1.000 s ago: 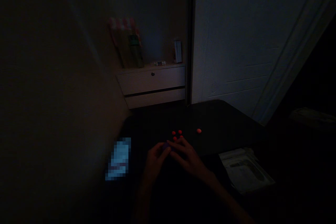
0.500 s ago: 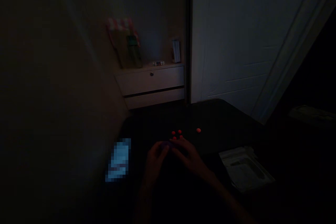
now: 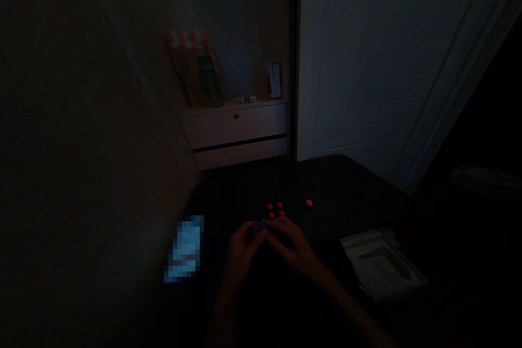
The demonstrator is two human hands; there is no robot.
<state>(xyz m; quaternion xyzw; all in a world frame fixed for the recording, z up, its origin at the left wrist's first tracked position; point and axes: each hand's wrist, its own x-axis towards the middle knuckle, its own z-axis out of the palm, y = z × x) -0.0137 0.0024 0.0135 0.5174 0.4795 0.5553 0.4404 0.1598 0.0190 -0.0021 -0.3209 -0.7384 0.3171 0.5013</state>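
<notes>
A purple lump that looks like modelling clay [image 3: 258,227] is pinched between my two hands over the near part of the dark table [image 3: 346,190]. My left hand [image 3: 240,247] closes on its left side, the thumb pressing its near face. From the right, the fingers of my right hand [image 3: 297,242] curl against it. Several small red balls [image 3: 271,216] lie in a cluster just beyond my fingertips. Farther right rests a larger pale-pink ball [image 3: 309,203]. Dim light hides the lump's exact shape.
A pale tray or package [image 3: 379,266] sits at the table's right near edge. A bright blurred screen-like patch [image 3: 185,250] glows on the left. Behind stand a drawer cabinet [image 3: 244,126] with a green-topped bottle [image 3: 207,79] on it, and a white door [image 3: 359,65].
My left thumb has shifted slightly right across the purple lump, and more of the lump shows. The balls stay where they were.
</notes>
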